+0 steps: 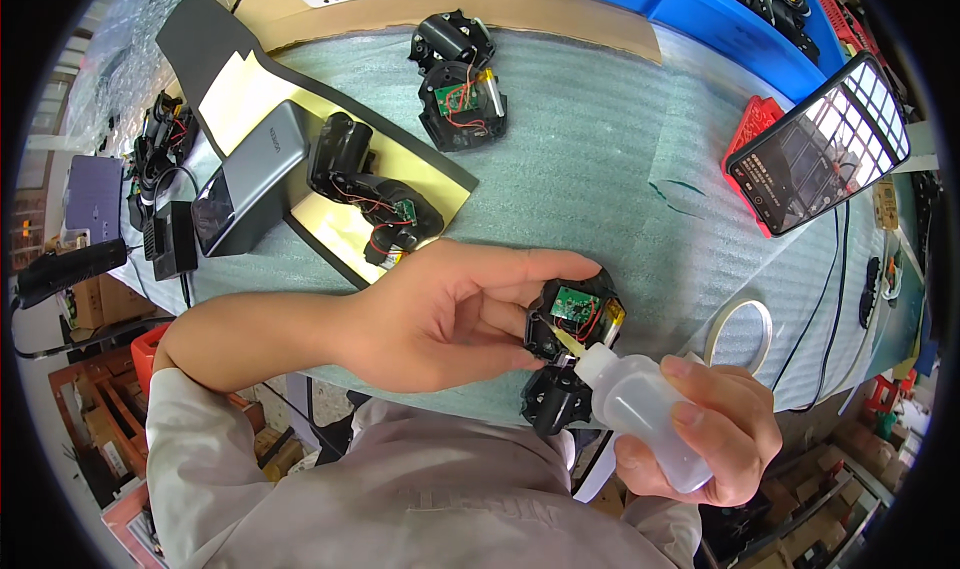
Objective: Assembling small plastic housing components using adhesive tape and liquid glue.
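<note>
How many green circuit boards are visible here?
3: the nearest board in a black casing at the left hand, the left board over yellow paper, the far board at top centre. Others may be hidden.

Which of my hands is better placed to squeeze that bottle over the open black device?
Your right hand, I'd say: it grips the translucent bottle, its nozzle at the open black device, while your left hand holds the device.
</note>
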Available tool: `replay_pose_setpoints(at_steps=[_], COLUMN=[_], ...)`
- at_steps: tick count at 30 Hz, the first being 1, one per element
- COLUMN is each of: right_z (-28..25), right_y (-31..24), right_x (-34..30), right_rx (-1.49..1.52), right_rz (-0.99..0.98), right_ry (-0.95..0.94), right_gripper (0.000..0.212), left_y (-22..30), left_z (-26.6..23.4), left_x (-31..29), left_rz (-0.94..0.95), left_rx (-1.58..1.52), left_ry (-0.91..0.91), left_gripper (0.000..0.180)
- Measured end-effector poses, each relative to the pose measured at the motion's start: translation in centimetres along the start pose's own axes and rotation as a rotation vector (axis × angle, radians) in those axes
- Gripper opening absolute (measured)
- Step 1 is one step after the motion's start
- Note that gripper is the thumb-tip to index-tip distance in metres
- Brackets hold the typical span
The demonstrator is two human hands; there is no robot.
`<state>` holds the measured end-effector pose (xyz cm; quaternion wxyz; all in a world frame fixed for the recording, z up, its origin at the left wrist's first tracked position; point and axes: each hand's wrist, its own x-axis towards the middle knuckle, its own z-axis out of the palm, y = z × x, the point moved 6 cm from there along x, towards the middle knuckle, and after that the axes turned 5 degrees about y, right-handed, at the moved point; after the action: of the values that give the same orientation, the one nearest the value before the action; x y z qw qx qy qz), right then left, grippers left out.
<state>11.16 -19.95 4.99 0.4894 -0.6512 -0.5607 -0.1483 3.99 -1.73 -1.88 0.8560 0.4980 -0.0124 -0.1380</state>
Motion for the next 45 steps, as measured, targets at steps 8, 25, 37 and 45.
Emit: replay_pose_setpoints(at_steps=[8,25,37,45], right_z=[-2.2,1.7,-0.4,-0.5], right_y=[1.4,-4.1,-9.5,-10.4], right_x=[-2.1,-8.2,-7.0,-7.0], right_rx=[-0.023,0.288,-0.005,0.134], right_rz=[0.247,0.167,-0.077,-0.09], right_ry=[0.462,0.688,0.649,0.649], right_gripper=[0.041,0.107,0.077,0.075], left_y=[0.0,3.3,0.2,0.2], left_z=[0.2,5.2,11.6,12.5], left_x=[-0.3,-2.7,-6.5,-8.3], left_rz=[0.0,0.362,0.405,0.66], left_rx=[-0.034,-0.203,-0.265,0.304], left_ry=[-0.001,0.153,0.239,0.319], left_gripper=[0.075,0.074,0.073,0.065])
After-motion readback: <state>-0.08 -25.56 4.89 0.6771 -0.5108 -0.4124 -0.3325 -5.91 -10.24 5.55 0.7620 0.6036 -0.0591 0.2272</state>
